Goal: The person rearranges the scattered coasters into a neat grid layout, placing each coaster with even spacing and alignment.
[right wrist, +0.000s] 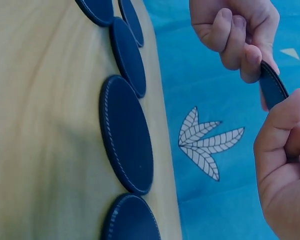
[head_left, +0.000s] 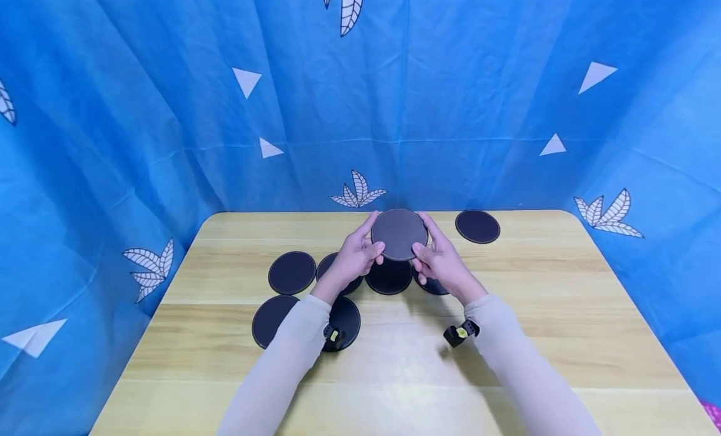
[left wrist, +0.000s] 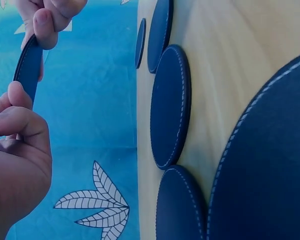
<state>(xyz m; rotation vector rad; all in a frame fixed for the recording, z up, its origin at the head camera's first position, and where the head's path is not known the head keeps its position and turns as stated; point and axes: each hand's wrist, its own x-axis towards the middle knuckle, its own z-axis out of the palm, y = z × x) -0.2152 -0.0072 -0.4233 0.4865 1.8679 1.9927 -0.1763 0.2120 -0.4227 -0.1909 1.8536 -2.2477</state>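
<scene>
A round dark coaster [head_left: 399, 234] with a stitched rim is held up off the table between both hands. The left hand [head_left: 356, 254] pinches its left edge, thumb on the near face. On the opposite edge, the right hand [head_left: 442, 263] grips it the same way. Seen nearly edge-on in the left wrist view, the coaster [left wrist: 30, 70] spans the space between the two hands. Below the hands, a row of similar coasters lies flat, including a middle one [head_left: 388, 278] and a right one [head_left: 432, 285] partly covered by the right hand.
More coasters lie to the left, one at the row's left end [head_left: 291, 273] and another nearer [head_left: 273, 321], partly under the left sleeve. A lone coaster [head_left: 477, 226] sits by the table's back edge. Behind the wooden table [head_left: 563, 336] hangs a blue curtain [head_left: 450, 98].
</scene>
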